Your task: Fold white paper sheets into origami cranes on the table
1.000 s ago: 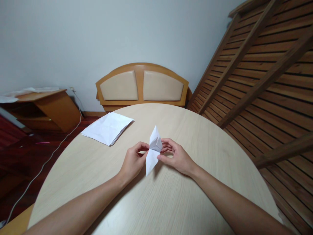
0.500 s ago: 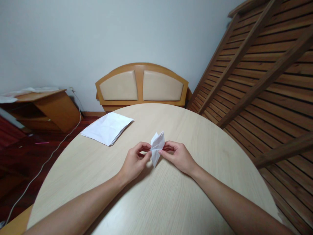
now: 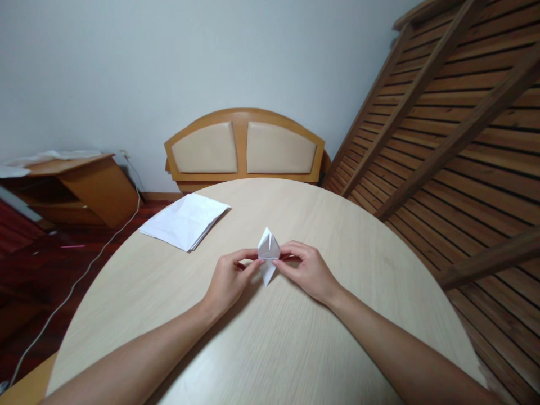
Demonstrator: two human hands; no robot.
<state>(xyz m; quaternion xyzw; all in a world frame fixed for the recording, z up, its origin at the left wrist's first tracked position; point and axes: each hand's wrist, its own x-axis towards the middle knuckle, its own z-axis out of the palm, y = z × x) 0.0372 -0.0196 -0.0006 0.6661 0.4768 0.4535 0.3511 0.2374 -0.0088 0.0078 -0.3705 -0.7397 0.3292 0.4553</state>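
A small piece of folded white paper (image 3: pixel 269 247), roughly diamond-shaped with pointed top and bottom, is held between my two hands above the round table (image 3: pixel 320 349). My left hand (image 3: pixel 232 275) pinches its left edge between thumb and fingers. On the opposite edge, my right hand (image 3: pixel 310 270) pinches it the same way. A horizontal crease crosses the paper level with both thumbs, and the upper part shows narrow folded flaps. The fingers behind the paper are partly hidden.
A stack of white paper sheets (image 3: pixel 185 220) lies at the table's far left. Beyond the table stands a padded wooden headboard (image 3: pixel 241 146). Wooden slats (image 3: pixel 455 146) lean on the right. On the left are a low wooden cabinet (image 3: pixel 101 188) and a white cable (image 3: pixel 80 281).
The folded paper's spread upper flaps have come together, and it now faces me flatter and narrower. Both hands have shifted only slightly and keep their pinch.
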